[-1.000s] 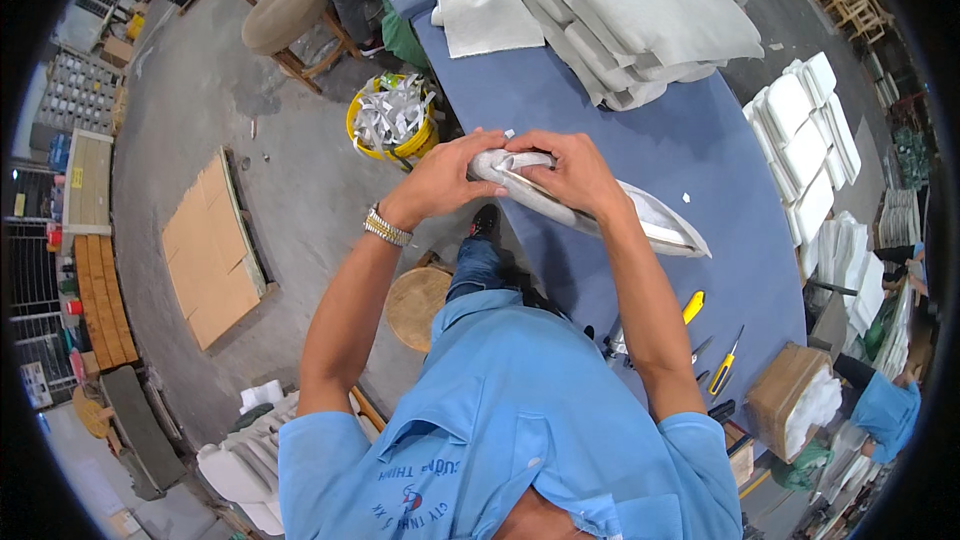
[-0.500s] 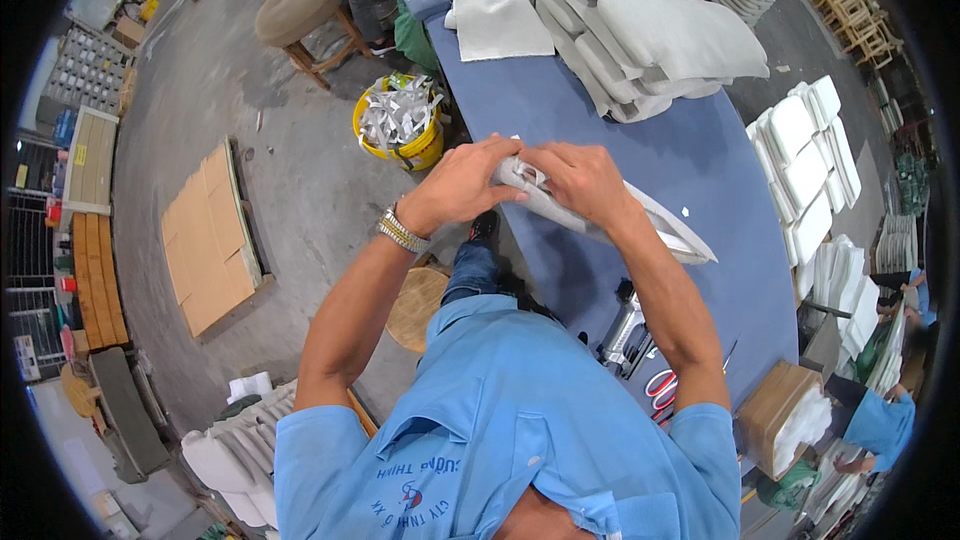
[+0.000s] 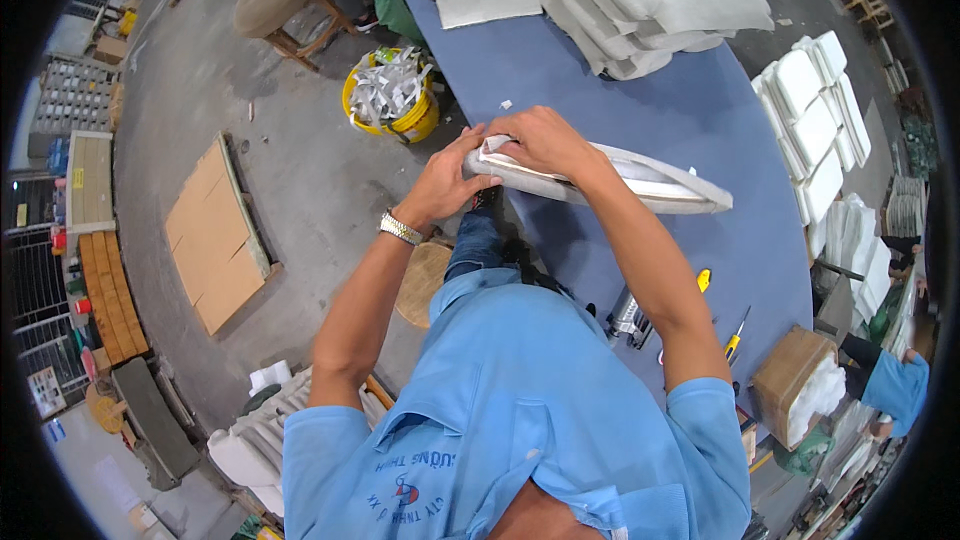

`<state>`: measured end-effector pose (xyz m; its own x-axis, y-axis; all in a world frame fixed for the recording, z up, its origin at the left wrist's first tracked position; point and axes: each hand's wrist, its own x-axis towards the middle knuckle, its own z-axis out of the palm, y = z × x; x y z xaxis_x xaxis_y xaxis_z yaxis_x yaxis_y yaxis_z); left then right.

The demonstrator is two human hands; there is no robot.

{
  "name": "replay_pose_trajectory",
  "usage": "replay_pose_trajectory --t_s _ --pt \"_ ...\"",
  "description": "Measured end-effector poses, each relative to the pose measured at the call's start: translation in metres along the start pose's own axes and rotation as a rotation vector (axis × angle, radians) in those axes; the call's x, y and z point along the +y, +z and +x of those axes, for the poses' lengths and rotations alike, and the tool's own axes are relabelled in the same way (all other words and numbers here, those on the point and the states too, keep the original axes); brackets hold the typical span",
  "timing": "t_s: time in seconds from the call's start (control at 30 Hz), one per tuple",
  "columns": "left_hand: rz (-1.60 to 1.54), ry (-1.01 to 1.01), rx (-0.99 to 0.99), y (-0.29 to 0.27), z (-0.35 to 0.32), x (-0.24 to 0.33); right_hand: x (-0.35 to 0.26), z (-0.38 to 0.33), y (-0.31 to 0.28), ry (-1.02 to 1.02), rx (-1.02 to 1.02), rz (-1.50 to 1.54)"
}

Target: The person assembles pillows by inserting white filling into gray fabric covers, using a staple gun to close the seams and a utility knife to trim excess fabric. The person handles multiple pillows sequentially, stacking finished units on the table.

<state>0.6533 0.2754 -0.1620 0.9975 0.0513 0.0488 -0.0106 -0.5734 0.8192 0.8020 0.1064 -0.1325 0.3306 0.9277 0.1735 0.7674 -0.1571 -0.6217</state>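
A flat light-grey cushion cover (image 3: 640, 185) lies on its edge over the near side of the blue work table (image 3: 640, 90). My left hand (image 3: 450, 180) grips its near end from the left. My right hand (image 3: 540, 140) presses on top of the same end, fingers curled over the fabric. A wristwatch is on my left wrist. Both hands meet at the cover's left tip; the rest of the cover stretches to the right, away from them.
A stack of grey cushions (image 3: 640, 0) lies at the table's far end. White foam pads (image 3: 815, 130) stand to the right. A yellow bucket of scraps (image 3: 392, 95) sits on the floor. A stapler and yellow-handled tools (image 3: 735, 335) lie near me. A wooden stool (image 3: 420, 280) stands below.
Both hands stay on the cover's left end. My fingers have shifted slightly along the fabric, and the view has tilted a little.
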Motion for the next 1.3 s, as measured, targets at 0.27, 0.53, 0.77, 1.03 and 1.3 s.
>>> replay_pose_trajectory --t_s 0.27,0.53,0.77,1.03,1.3 --pt "0.079 -0.184 -0.152 -0.015 -0.016 0.002 -0.006 0.011 0.009 0.127 -0.227 -0.049" --pt "0.048 0.021 -0.225 -0.011 0.002 0.006 -0.049 -0.073 -0.073 0.180 0.053 0.017" --pt "-0.043 0.292 -0.206 0.011 0.004 0.045 0.035 -0.215 -0.091 0.816 1.005 -0.037" --pt "0.230 0.633 -0.456 -0.006 0.072 0.126 0.096 -0.355 -0.003 1.310 1.115 0.189" --pt "-0.349 -0.037 -0.059 -0.022 0.113 -0.051 0.076 -0.293 0.002 1.251 1.058 0.818"
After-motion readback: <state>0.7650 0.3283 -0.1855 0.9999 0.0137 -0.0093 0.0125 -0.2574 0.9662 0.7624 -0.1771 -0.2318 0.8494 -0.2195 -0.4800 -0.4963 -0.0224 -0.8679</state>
